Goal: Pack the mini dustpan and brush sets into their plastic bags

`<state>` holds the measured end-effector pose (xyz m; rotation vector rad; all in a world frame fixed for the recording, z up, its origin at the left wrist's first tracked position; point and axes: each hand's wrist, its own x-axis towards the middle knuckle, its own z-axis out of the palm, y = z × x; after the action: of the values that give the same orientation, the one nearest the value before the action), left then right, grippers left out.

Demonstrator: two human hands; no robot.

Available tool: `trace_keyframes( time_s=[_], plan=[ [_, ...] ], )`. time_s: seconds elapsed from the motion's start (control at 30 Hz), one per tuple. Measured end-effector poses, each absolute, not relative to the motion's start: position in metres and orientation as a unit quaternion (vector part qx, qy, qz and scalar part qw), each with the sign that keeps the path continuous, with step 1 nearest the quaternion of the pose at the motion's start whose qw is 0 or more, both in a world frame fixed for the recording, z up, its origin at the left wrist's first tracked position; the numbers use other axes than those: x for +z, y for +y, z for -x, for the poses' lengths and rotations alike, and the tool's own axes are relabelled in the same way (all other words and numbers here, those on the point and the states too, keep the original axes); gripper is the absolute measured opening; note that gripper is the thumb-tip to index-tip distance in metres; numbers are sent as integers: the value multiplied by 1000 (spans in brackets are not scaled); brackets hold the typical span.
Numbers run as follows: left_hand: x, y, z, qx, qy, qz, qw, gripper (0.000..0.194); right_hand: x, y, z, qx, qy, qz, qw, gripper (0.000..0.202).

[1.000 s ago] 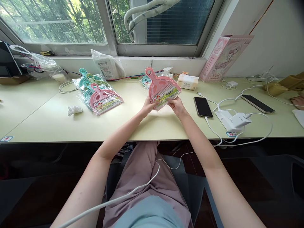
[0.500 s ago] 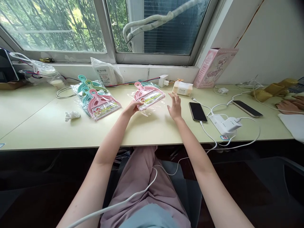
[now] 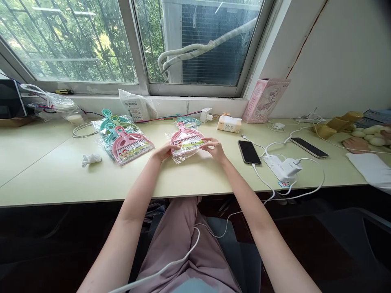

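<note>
A pink mini dustpan and brush set (image 3: 187, 138) in a clear plastic bag is held just over the desk, its handle pointing away from me. My left hand (image 3: 164, 152) is closed on the bag's left edge, with the thumb over the front. On the right edge, my right hand (image 3: 215, 149) pinches the same bag between thumb and fingers. Behind it lies a green bagged set (image 3: 189, 121), partly hidden. To the left, more bagged dustpan sets overlap in a pile, with a pink set (image 3: 130, 142) on top and green sets (image 3: 107, 118) beneath.
A crumpled tissue (image 3: 91, 160) lies left on the desk (image 3: 61, 179). Right of my hands are a tissue pack (image 3: 229, 123), a phone (image 3: 249, 152), a power strip (image 3: 277, 167) and loose white cables. Another person's hand (image 3: 356, 144) rests at the far right.
My right hand has come left and closed on the right side of the bagged pink set, which now sits more level. My left hand still holds it. The camera view has tilted up slightly.
</note>
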<state>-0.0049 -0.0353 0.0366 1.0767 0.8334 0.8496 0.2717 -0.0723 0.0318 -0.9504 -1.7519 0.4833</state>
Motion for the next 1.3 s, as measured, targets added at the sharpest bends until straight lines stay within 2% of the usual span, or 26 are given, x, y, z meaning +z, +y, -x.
trace_keyframes(
  time_s=[0.13, 0.3, 0.7, 0.87, 1.13, 1.3],
  plan=[
    [36, -33, 6, 359, 372, -479, 710, 48, 27, -70, -267, 217, -708, 404, 537, 17],
    [37, -35, 4, 334, 370, -501, 708, 55, 29, -70, -267, 169, -692, 436, 550, 13],
    [39, -44, -16, 348, 360, -545, 673, 49, 27, -75, -266, 161, -633, 430, 624, 17],
    [41, -47, -22, 372, 340, -542, 672, 57, 38, -87, -267, 105, -639, 451, 613, 19],
    [43, -48, -22, 350, 353, -553, 669, 53, 32, -76, -271, 6, -662, 528, 532, 20],
    [42, -48, -24, 347, 356, -556, 666, 57, 26, -69, -275, -8, -634, 540, 554, 17]
  ],
)
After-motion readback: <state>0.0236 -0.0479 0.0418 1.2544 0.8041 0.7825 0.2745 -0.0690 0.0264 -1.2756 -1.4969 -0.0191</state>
